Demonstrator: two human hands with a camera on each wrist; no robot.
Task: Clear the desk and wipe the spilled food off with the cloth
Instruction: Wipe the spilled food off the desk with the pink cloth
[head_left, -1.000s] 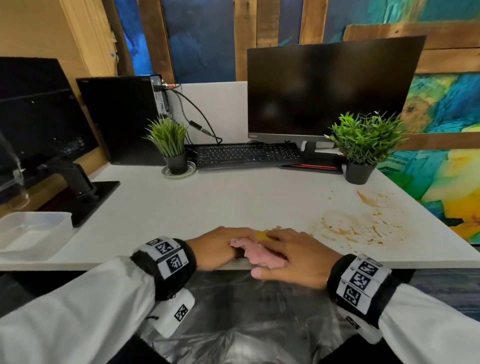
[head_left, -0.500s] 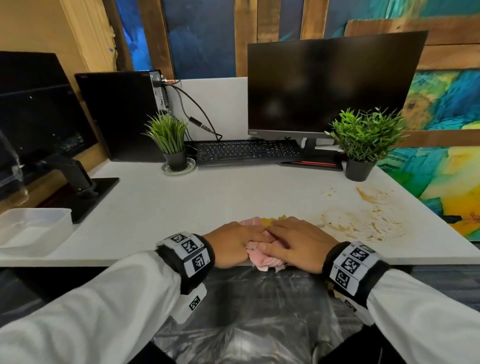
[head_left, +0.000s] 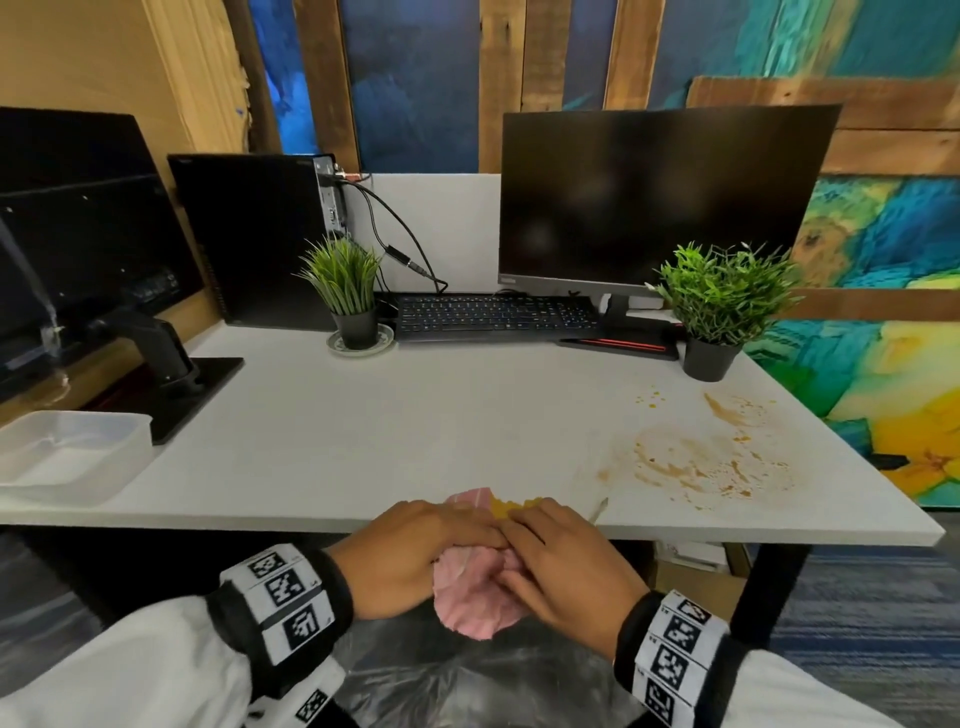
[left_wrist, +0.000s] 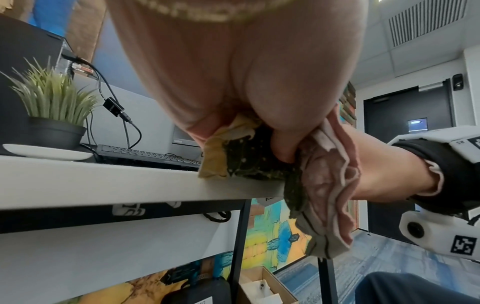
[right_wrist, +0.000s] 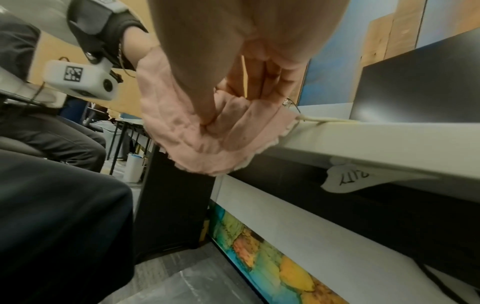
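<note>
A pink cloth (head_left: 472, 608) hangs bunched over the front edge of the white desk (head_left: 363, 441). Both hands hold it there, my left hand (head_left: 415, 556) from the left and my right hand (head_left: 561, 561) from the right. A lump of yellow food (head_left: 506, 506) lies on the desk edge just beyond the fingers. In the left wrist view the fingers pinch the cloth (left_wrist: 324, 185) with the food (left_wrist: 218, 162) against the edge. In the right wrist view the thumb presses into the cloth (right_wrist: 194, 144). A brown spill stain (head_left: 711, 462) spreads over the desk's right side.
A plastic-lined bin (head_left: 467, 686) sits below the hands. An empty clear container (head_left: 62, 457) stands at the left edge. At the back are a monitor (head_left: 665, 208), a keyboard (head_left: 493, 317), a PC tower (head_left: 254, 239) and two potted plants (head_left: 348, 291) (head_left: 722, 301).
Both hands have drawn the cloth and the gathered food back to the front edge. The cloth now hangs off the edge instead of lying on the desk.
</note>
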